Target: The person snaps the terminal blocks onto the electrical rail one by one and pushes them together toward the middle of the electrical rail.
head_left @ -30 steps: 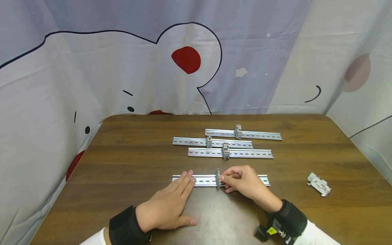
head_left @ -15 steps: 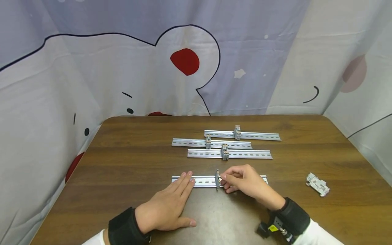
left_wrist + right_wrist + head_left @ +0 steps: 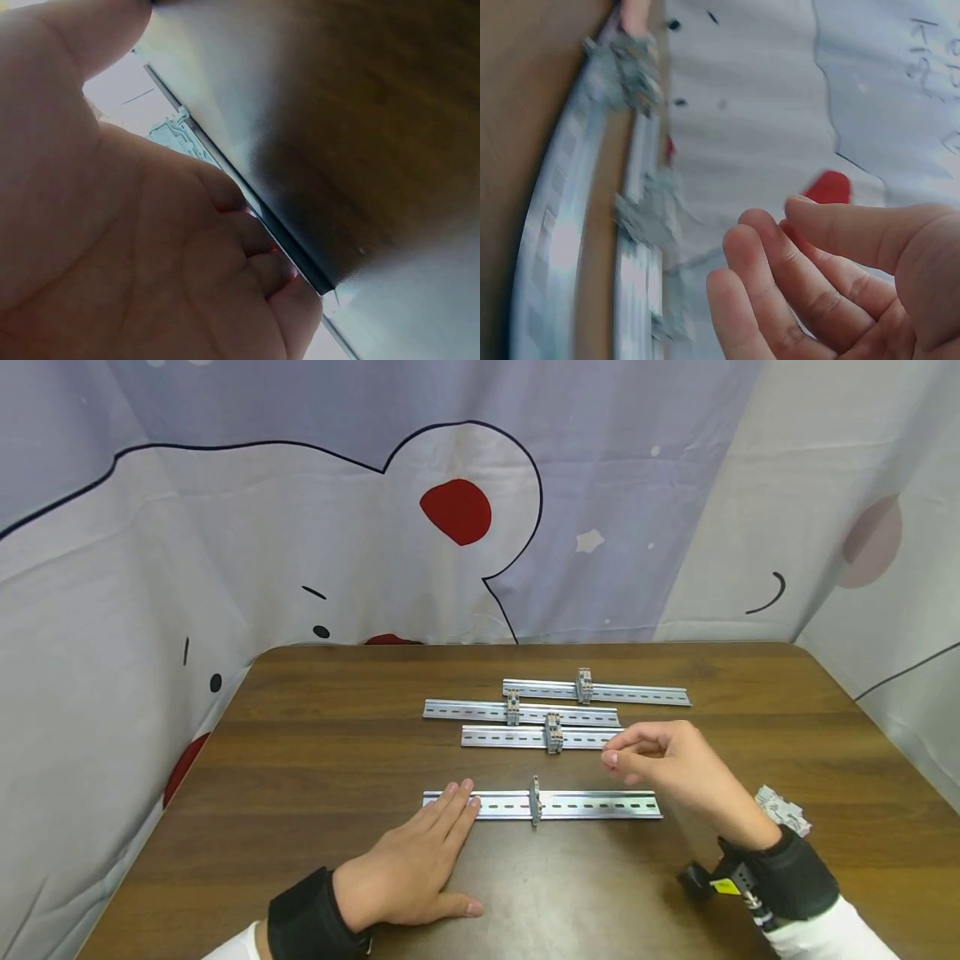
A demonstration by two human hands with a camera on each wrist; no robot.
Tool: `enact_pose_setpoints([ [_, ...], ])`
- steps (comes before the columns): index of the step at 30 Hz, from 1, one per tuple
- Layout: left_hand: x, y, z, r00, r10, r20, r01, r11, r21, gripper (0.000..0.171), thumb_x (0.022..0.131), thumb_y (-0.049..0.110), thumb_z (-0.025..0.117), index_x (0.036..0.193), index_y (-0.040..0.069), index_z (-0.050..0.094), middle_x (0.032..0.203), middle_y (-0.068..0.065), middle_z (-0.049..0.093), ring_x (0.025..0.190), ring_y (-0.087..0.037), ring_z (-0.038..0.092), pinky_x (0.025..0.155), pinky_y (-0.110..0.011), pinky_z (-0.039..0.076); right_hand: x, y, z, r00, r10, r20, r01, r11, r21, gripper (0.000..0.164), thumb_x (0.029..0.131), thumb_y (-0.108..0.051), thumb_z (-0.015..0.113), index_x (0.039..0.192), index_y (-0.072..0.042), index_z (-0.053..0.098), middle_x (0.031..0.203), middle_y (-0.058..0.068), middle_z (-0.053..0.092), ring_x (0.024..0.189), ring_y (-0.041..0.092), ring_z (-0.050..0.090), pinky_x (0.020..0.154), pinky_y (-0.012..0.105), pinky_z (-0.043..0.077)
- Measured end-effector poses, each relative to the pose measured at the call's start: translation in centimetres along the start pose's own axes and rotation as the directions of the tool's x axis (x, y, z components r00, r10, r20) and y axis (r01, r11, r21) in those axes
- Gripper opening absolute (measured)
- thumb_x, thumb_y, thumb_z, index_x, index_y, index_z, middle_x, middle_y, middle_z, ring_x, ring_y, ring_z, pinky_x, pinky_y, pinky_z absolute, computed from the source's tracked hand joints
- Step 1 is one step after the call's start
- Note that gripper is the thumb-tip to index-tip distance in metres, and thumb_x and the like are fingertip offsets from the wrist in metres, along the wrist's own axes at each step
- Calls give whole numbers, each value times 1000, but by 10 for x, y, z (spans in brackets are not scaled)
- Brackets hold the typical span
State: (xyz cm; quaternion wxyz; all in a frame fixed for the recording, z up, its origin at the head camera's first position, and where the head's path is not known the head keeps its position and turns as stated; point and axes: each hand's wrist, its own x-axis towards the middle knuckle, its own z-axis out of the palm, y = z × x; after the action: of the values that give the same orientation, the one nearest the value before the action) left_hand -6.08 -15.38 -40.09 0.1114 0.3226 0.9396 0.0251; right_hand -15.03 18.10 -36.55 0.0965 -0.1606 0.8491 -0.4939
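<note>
My left hand (image 3: 412,864) lies flat with straight fingers over the left end of the nearest slotted metal DIN rail (image 3: 600,806). Near that rail's middle a thin grey terminal block (image 3: 536,802) stands upright across it. In the left wrist view the same terminal block (image 3: 180,139) shows beyond my palm. My right hand (image 3: 675,768) hovers up and right of the rail, fingers loosely bent and nothing between them; the right wrist view shows its bare fingers (image 3: 742,255). A loose light grey terminal block (image 3: 782,810) lies flat on the table at right, partly hidden by my right forearm.
Behind, three more DIN rails lie side by side: a front one (image 3: 502,737), a middle one (image 3: 457,707) and a far one (image 3: 645,694). Each bears a small cluster of terminal blocks. A printed curtain (image 3: 300,543) hangs along the table's (image 3: 315,752) back edge.
My right hand has let go of the terminal block on the nearest rail and moved right and back, lifting away. The block stays standing there. My left hand has not moved.
</note>
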Motion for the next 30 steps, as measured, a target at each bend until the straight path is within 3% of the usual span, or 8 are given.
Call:
enact_pose_setpoints([
  [10, -1, 0, -3, 1000, 1, 2, -1, 1000, -19, 107, 85, 73, 49, 154, -2, 18, 162, -22, 4, 149, -35, 6, 116, -47, 24, -19, -14, -57, 989, -36, -145, 12, 987, -160, 34, 84, -30, 78, 108, -7, 70, 94, 7, 75, 82, 14, 72, 71, 26, 56],
  [13, 0, 0, -3, 1000, 4, 4, -4, 1000, -25, 106, 85, 73, 50, 154, -2, 18, 162, -22, 4, 149, -35, 6, 116, -47, 24, -27, -14, -72, 982, -56, -182, -16, 929, -371, 33, 80, -38, 80, 102, -15, 72, 90, -1, 75, 81, 10, 71, 69, 20, 52],
  [16, 0, 0, -4, 1000, 9, 4, -9, 1000, -27, 106, 85, 73, 50, 154, -2, 18, 161, -22, 4, 149, -35, 6, 116, -47, 24, -32, -10, -88, 985, -41, -166, -63, 817, -574, 37, 74, -46, 82, 97, -18, 72, 85, -8, 73, 77, 8, 67, 67, 24, 47],
  [18, 0, 0, -4, 1000, 10, 1, -10, 1000, -26, 107, 85, 73, 50, 154, -2, 18, 161, -22, 4, 149, -35, 7, 116, -47, 24, -33, -4, -99, 991, -8, -130, -79, 756, -649, 43, 71, -49, 83, 95, -16, 72, 82, -10, 71, 75, 9, 64, 66, 28, 46],
  [21, 0, -1, -4, 1000, 8, -3, -8, 1000, -20, 107, 85, 73, 50, 154, -2, 18, 161, -22, 5, 149, -35, 7, 117, -47, 24, -32, 8, -114, 997, 42, -70, -79, 705, -705, 49, 67, -50, 85, 94, -13, 71, 80, -10, 69, 75, 10, 62, 65, 32, 47],
  [26, 0, -1, -3, 1000, 7, -10, -7, 1000, -17, 107, 85, 73, 50, 153, -3, 19, 161, -23, 6, 149, -35, 7, 117, -47, 24, -32, 34, -134, 984, 177, 7, -113, 656, -746, 51, 61, -50, 87, 88, -12, 65, 78, -8, 61, 72, 13, 55, 60, 32, 42],
  [28, 0, -1, -2, 1000, 8, -11, -8, 1000, -16, 107, 85, 73, 50, 153, -3, 19, 161, -23, 6, 149, -35, 7, 117, -47, 24, -32, 44, -138, 967, 250, 49, -132, 655, -744, 51, 60, -45, 89, 84, -11, 61, 76, -5, 58, 70, 15, 51, 59, 31, 40],
  [30, 0, -1, -2, 1000, 8, -12, -8, 1000, -13, 107, 85, 73, 50, 153, -3, 19, 161, -23, 6, 149, -35, 7, 117, -46, 23, -32, 54, -140, 937, 338, 84, -185, 687, -703, 50, 59, -37, 91, 82, -9, 57, 74, -2, 55, 63, 14, 48, 55, 29, 39],
])
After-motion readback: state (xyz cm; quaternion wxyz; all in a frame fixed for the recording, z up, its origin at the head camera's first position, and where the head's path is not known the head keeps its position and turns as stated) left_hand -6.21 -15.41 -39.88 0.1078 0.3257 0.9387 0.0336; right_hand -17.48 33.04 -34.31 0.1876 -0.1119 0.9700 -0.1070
